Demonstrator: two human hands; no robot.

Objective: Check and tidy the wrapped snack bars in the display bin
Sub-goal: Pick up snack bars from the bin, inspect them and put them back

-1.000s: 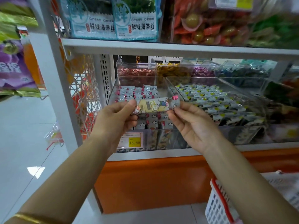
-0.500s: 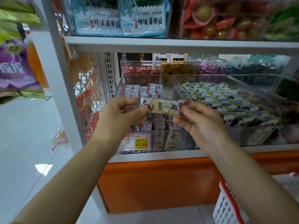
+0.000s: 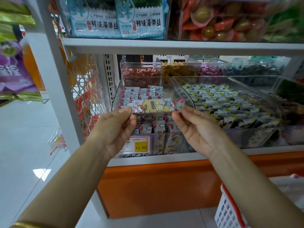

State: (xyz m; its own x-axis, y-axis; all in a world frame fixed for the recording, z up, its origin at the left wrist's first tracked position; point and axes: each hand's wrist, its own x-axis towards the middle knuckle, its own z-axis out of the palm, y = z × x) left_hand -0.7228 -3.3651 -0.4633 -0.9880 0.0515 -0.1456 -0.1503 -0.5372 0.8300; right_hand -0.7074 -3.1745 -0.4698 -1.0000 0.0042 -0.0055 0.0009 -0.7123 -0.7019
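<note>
Head view: the person stands before a shop shelf with both arms raised, holding one wrapped snack bar [image 3: 158, 106] level between the hands, just above the front of the clear display bin [image 3: 117, 91]. The left hand [image 3: 115, 127] pinches the bar's nine o'clock end between thumb and fingers; the right hand [image 3: 197, 130] pinches the three o'clock end the same way, palm turned toward the camera. The wrapper's printed cartoon face looks up. Below and beyond the bar, toward twelve o'clock, the bin holds rows of similar grey bars [image 3: 148, 94] with red and white marks, lying mostly flat. On the bin's front, at six o'clock from the held bar, a yellow price tag [image 3: 139, 146] reads 15.80. At three o'clock a neighbouring clear bin [image 3: 205, 77] holds darker wrapped pieces [image 3: 222, 104] with yellow corners. The white shelf board [image 3: 164, 46] at twelve o'clock carries blue seaweed packs [image 3: 115, 18]. Down at five o'clock stands a white basket [image 3: 228, 213] with a red rim. A gold bangle [image 3: 28, 223] circles the left forearm at seven o'clock.
</note>
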